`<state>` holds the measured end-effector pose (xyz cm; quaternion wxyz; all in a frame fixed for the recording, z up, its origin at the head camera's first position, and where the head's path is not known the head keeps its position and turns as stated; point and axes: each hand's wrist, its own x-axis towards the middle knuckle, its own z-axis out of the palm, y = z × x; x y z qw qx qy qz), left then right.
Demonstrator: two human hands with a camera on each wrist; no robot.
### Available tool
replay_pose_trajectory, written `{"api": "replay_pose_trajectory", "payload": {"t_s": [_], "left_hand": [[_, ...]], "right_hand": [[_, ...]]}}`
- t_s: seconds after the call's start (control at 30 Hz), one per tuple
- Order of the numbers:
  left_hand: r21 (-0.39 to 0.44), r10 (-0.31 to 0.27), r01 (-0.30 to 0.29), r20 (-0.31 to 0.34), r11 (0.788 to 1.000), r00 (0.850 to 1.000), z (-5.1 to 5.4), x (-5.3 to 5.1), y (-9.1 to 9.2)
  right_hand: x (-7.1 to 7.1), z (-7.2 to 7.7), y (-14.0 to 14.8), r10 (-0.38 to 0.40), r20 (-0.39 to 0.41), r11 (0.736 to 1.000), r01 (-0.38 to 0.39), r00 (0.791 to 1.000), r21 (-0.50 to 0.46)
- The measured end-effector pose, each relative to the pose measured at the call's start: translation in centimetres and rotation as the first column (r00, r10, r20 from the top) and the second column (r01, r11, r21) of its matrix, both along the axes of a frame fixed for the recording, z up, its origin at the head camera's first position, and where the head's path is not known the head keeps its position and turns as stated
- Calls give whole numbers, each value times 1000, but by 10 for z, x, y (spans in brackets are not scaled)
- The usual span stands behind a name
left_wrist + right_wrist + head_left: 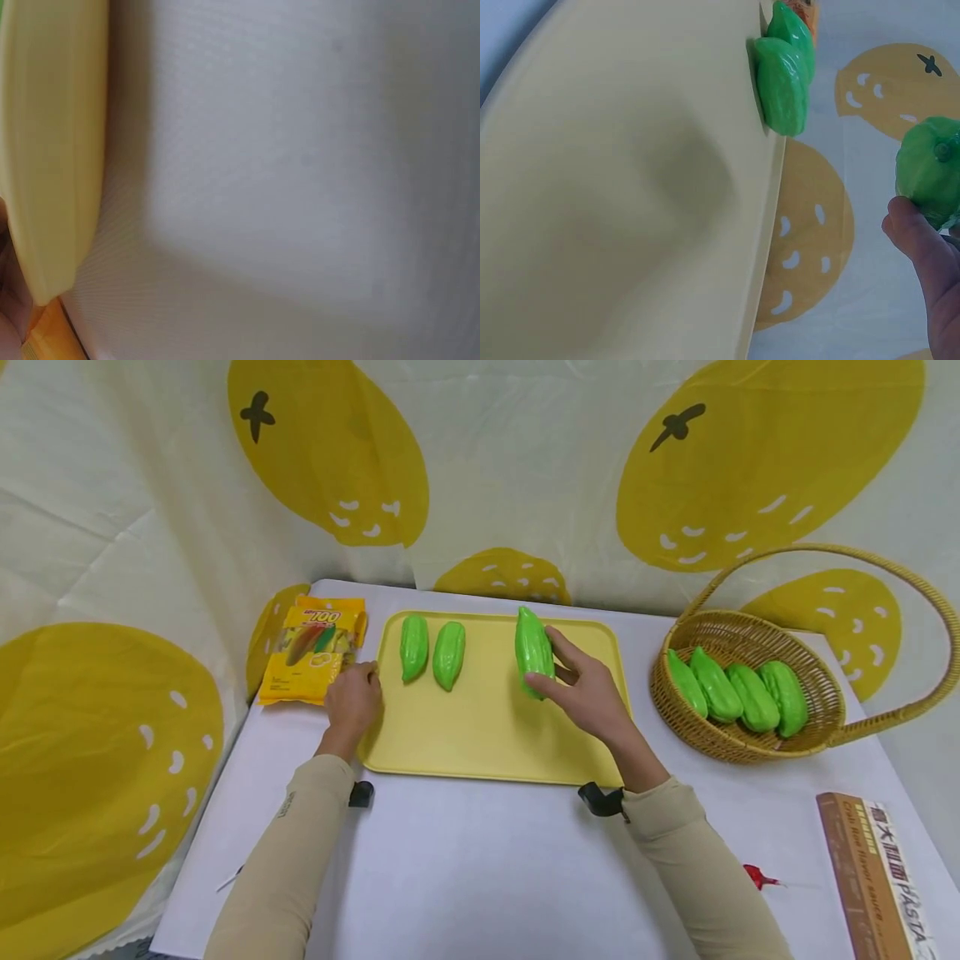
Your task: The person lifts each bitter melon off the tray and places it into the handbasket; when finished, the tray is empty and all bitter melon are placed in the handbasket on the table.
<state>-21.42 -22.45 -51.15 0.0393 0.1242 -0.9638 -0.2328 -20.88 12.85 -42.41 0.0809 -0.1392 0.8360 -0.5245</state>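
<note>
Well forward, the left hand (pixel 354 700) grips the tray (pixel 465 739), the right hand (pixel 591 695) a raised green fruit (pixel 532 642).

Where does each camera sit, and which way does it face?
Head: on the head, facing forward and down at the yellow rectangular tray; left hand and right hand show.
Left wrist: worn there, facing the tray's edge and a white surface; part of the left hand shows.
Right wrist: worn there, facing across the tray; right hand shows, holding a glossy green ribbed fruit.
Head and right wrist share that fruit.
</note>
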Motion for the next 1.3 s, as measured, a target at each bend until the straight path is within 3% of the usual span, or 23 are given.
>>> {"api": "replay_pose_trajectory", "payload": {"t_s": [0.6, 1.03, 1.3], "left_hand": [[0, -3, 3, -7, 1000, 1000, 1, -1, 0], [8, 11, -11, 9, 1000, 1000, -1, 1, -1], [2, 5, -5, -2, 1000, 1000, -1, 2, 0]], "right_hand": [[13, 0, 58, -68, 34, 994, 71, 997, -88], [21, 4, 102, -184, 51, 982, 181, 982, 44], [23, 1, 129, -250, 57, 967, 245, 967, 74]]}}
